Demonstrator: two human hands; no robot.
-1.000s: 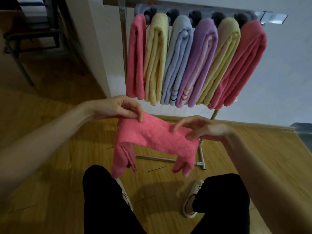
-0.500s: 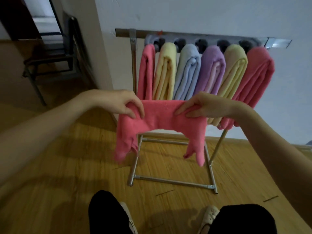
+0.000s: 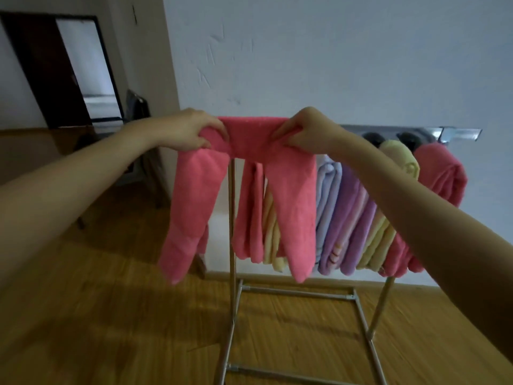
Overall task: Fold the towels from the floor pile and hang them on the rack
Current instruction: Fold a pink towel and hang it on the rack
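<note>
- Raised since half a second ago: pink towel [image 3: 251,134] lifted from chest level to the height of the rack's top bar, now at centre frame and covering the bar's left end; view tilted up, legs and shoes gone from the bottom of the frame.
- Held by both hands at its folded middle, both ends hanging free toward lower centre; probably gripped this way so the fold can drop straight over the bar with equal lengths on each side.
- Left hand [image 3: 191,132], left of centre: fingers curled down and clamped on the towel's left shoulder, thumb hidden.
- Right hand [image 3: 301,129], just right of centre: fingers bent and pinching the towel's right shoulder, knuckles up.
- Spaced apart on the cloth, likely to keep the folded span taut and flat.
- Rack [image 3: 231,245] against the white wall: upright post visible between the two hanging ends, base rails at lower centre.
- Already hung, centre to right of frame: another pink towel [image 3: 251,212], a pale yellow towel [image 3: 270,234], blue towel [image 3: 327,190], purple towel [image 3: 347,218], yellow towel [image 3: 399,154], far pink towel [image 3: 444,173].
- Aimed, by the look of it, at the free left end of the bar; contact with the bar cannot be told.
- Floor pile out of view.
</note>
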